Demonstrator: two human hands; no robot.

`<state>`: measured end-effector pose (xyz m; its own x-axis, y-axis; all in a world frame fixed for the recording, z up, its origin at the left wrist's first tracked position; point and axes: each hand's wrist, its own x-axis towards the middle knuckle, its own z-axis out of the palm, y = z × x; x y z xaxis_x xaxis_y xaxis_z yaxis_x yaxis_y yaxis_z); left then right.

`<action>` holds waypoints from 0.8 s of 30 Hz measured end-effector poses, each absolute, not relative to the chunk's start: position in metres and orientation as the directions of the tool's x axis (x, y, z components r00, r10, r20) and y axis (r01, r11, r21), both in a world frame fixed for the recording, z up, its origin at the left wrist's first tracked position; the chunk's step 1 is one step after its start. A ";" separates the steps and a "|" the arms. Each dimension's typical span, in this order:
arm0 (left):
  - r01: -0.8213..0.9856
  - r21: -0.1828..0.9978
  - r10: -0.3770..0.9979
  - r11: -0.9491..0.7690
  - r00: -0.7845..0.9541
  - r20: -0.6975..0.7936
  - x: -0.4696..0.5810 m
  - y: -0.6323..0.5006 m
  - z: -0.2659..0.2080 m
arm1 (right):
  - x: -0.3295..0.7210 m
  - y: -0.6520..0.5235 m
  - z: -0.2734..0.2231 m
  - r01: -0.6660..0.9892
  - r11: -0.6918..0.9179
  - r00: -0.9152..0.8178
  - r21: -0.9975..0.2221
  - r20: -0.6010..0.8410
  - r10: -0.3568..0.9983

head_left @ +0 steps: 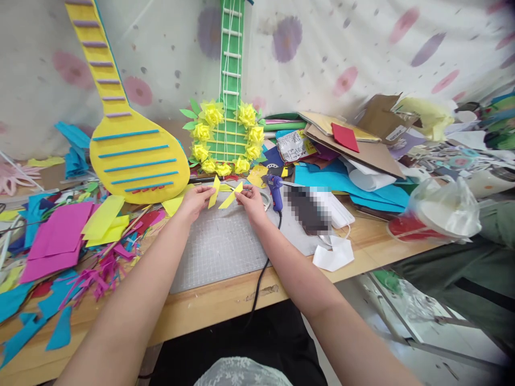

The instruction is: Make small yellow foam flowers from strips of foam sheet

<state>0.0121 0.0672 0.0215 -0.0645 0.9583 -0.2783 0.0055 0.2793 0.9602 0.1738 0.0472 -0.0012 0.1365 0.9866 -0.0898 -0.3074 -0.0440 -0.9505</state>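
Observation:
Both hands are raised over the far part of a grey cutting mat (217,246). Between thumb and fingers, my left hand (196,202) pinches a small yellow paper piece (214,192). My right hand (251,201) grips a slanted yellow paper strip (231,197), a small gap apart from the other piece. Just right of my right hand lies a purple glue gun (276,190), its black cord running over the mat and table edge. Behind the hands stands a green paper instrument (231,80) ringed with yellow paper flowers (211,113).
A yellow paper lute shape (139,150) leans at the left, above coloured paper scraps (60,236). Cardboard and blue sheets (346,182) pile up at the right. A white mask (333,254), a blurred dark object (308,209) and a red-and-white tub (418,228) lie nearer.

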 end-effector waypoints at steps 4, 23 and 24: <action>-0.282 0.852 0.895 0.442 0.077 -0.439 0.006 0.044 0.018 | 0.180 0.046 0.005 -0.330 -0.161 -0.100 -0.930 -0.136 0.986; -0.194 0.919 0.934 0.344 -0.031 -0.356 0.014 0.019 0.011 | 0.167 0.040 0.005 -0.074 -0.101 -0.181 -0.992 -0.086 0.980; -0.193 0.919 0.934 0.344 -0.033 -0.357 0.014 0.019 0.010 | 0.167 0.040 0.005 -0.061 -0.091 -0.182 -0.994 -0.078 0.980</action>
